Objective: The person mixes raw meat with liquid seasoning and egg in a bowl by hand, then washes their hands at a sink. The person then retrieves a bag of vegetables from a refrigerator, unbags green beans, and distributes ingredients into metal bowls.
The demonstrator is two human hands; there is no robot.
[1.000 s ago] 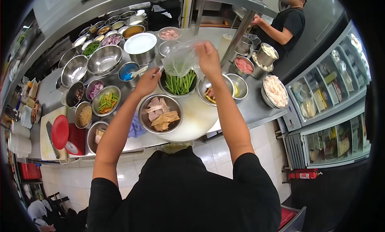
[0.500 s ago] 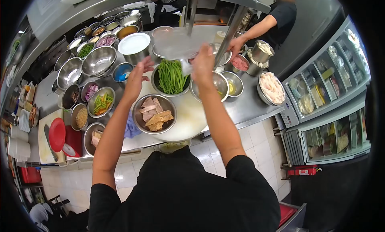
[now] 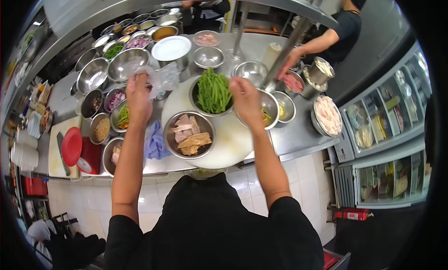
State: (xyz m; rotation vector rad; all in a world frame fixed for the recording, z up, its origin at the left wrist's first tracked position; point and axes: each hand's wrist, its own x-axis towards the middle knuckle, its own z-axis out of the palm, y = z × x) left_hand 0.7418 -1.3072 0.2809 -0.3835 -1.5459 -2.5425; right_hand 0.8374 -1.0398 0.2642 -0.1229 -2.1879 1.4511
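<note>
My left hand [image 3: 138, 99] is closed on a crumpled clear plastic bag [image 3: 165, 78], above the left part of the counter. My right hand [image 3: 247, 104] is at the right side of a metal bowl of green beans [image 3: 213, 92]; its fingers are bent and blurred, and I cannot tell whether they touch the bowl or the beans. In front of the beans, a metal bowl [image 3: 168, 146] holds pale meat slices [image 3: 186, 126] and a browner piece [image 3: 195, 143]. Partly behind my right hand stands another metal bowl [image 3: 273, 106].
A round white board [image 3: 233, 146] lies under the front bowls. Beside it is a blue cloth [image 3: 156, 141]. At the left are a red scale [image 3: 88, 155] and a knife [image 3: 62, 151] on a cutting board. Another person's hand [image 3: 290, 62] reaches in near a bowl of pink meat [image 3: 293, 81].
The clear bag, blurred by my right hand before, now hangs from my left hand. My left hand has moved left; my right hand has come down beside the green beans. The view has shifted slightly.
</note>
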